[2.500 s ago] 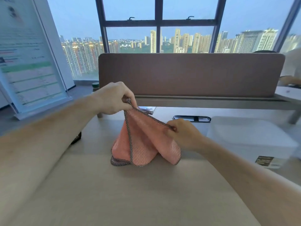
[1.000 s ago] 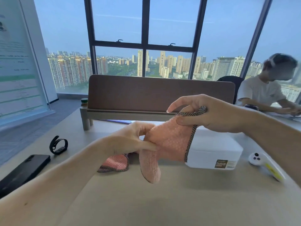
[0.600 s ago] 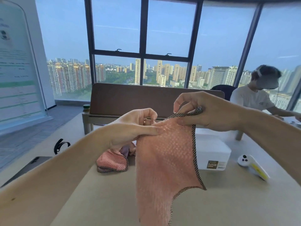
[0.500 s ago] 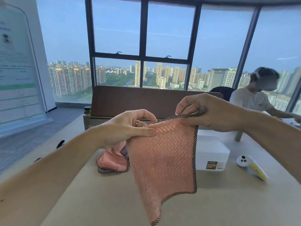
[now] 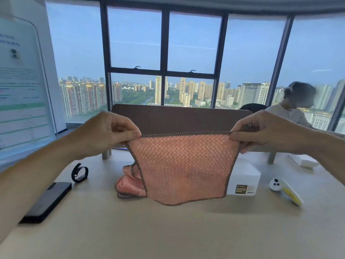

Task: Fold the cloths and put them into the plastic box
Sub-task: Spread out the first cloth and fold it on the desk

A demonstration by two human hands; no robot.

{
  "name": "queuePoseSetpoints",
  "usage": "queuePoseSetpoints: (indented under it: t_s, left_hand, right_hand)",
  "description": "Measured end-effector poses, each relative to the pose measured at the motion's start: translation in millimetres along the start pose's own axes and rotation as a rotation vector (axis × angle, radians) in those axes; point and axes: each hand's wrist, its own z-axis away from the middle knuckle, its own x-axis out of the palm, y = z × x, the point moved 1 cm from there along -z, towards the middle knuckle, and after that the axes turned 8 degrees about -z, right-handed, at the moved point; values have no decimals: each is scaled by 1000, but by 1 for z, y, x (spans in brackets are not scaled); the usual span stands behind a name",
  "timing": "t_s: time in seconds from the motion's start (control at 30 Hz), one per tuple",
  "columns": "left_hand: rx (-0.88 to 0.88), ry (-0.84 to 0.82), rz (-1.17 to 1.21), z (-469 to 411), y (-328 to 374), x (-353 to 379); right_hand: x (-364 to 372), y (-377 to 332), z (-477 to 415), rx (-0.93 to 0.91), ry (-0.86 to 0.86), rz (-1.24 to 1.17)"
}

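Above the pale surface (image 5: pixel 168 230), the left hand (image 5: pixel 110 133) pinches one top corner of the pink waffle-weave cloth with dark edging (image 5: pixel 183 165), the right hand (image 5: pixel 261 133) the other; it hangs before the white plastic box (image 5: pixel 246 176). Matching corners squarely should fold it neatly.

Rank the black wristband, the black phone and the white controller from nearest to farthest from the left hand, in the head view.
From the left hand, which pinches the pink cloth:
1. Black wristband, on the table below the hand, left side.
2. Black phone, farther left, nearer the camera.
3. White controller, far right, beyond the plastic box.
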Motion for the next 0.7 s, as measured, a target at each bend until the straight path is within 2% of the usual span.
queuePoseSetpoints:
  t_s: [0.17,0.3,0.47,0.57,0.63,0.7]
  left_hand:
    - [54,67,63,-9,18,-12]
    - [-40,-49,-3,-33,-10,17]
    - [-210,-179,-21,-30,-92,97]
    - [-334,-253,-116,-12,-140,152]
    - [-373,-168,-250,-1,-157,181]
    - [-326,22,-377,12,-147,200]
  right_hand:
    - [-11,0,6,22,50,-124]
    - [-4,39,-10,93,87,-75]
    - [42,128,-34,178,65,145]
    - [89,183,-40,211,58,295]
    - [117,203,-38,185,81,539]
    - [138,208,-30,41,177,795]
